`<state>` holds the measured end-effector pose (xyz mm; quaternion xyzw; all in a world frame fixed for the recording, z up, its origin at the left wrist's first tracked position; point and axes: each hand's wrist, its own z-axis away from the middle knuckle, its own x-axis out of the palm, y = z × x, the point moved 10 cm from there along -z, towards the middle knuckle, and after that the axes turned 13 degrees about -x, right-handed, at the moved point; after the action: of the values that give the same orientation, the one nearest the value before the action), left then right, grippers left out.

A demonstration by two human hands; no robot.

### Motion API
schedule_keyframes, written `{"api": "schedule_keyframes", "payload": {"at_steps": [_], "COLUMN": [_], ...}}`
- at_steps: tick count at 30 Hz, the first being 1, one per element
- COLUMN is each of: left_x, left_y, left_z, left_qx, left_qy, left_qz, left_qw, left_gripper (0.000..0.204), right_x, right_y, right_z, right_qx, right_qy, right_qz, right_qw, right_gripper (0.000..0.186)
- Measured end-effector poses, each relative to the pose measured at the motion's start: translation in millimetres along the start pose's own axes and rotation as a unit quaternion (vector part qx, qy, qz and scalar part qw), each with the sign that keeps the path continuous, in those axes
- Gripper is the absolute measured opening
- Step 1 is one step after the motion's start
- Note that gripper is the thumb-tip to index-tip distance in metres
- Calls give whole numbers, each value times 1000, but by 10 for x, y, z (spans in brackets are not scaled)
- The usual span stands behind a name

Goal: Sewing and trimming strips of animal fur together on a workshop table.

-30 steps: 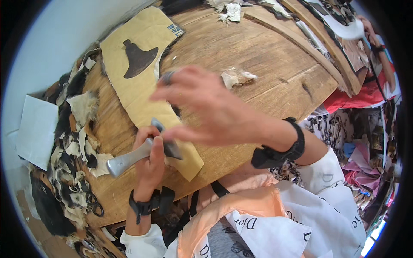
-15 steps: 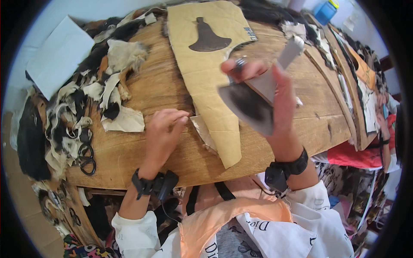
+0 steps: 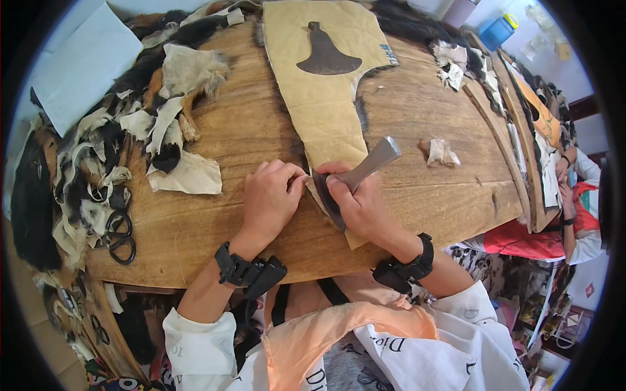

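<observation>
A long yellow paper pattern [image 3: 313,104] lies down the middle of the wooden table [image 3: 228,117], with pale hide or fur under its edges. A dark, fan-shaped metal blade [image 3: 329,58] rests flat near its far end. My right hand [image 3: 358,205] grips a second curved blade tool by its silvery handle [image 3: 373,161], the edge held down at the pattern's lower left side. Beside it, my left hand [image 3: 274,199] has thumb and forefinger pinched on the narrow edge of pale material there.
Fur and hide scraps [image 3: 91,189] pile along the left, with black scissors [image 3: 120,238] and a white board [image 3: 85,68]. Wooden battens [image 3: 492,130] run at the right, where a co-worker's hands [image 3: 564,186] show. A blue jar [image 3: 495,32] stands at the back right; a scrap [image 3: 442,152] lies mid-right.
My right hand has brought the raised blade tool down onto the pattern's lower edge. The tool was earlier in my left hand. My left hand now sits beside it at that edge.
</observation>
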<state>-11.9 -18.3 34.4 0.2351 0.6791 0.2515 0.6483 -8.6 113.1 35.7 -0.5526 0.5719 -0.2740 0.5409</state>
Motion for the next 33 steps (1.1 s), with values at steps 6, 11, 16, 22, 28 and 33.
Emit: {"api": "schedule_keyframes", "payload": {"at_steps": [6,11,16,22,28,33], "left_x": [32,24,14,-71,-34,119], "left_y": [24,156,230,121,18,399], "left_z": [-3,38,170,211,531,952], "left_qx": [16,72,94,19,-85,-84], "left_qy": [5,22,-16,-51,-150,-303], "left_qz": [-2,37,63,125,212,275], "left_qw": [1000,996,993,991,962,908], "left_gripper": [7,5,5,5,6,4], "right_x": [29,36,48,64,30,14], "right_y": [-25,-109,-110,-176,-102,-148], "right_z": [-16,-79,-109,-5,190,237], "right_qx": [-30,-100,-113,-146,-115,-160], "right_qy": [-31,-23,-6,-24,-42,-1], "right_qz": [50,97,118,149,73,93], "right_qw": [998,990,986,978,990,983], "right_gripper": [18,17,17,16,16,15]}}
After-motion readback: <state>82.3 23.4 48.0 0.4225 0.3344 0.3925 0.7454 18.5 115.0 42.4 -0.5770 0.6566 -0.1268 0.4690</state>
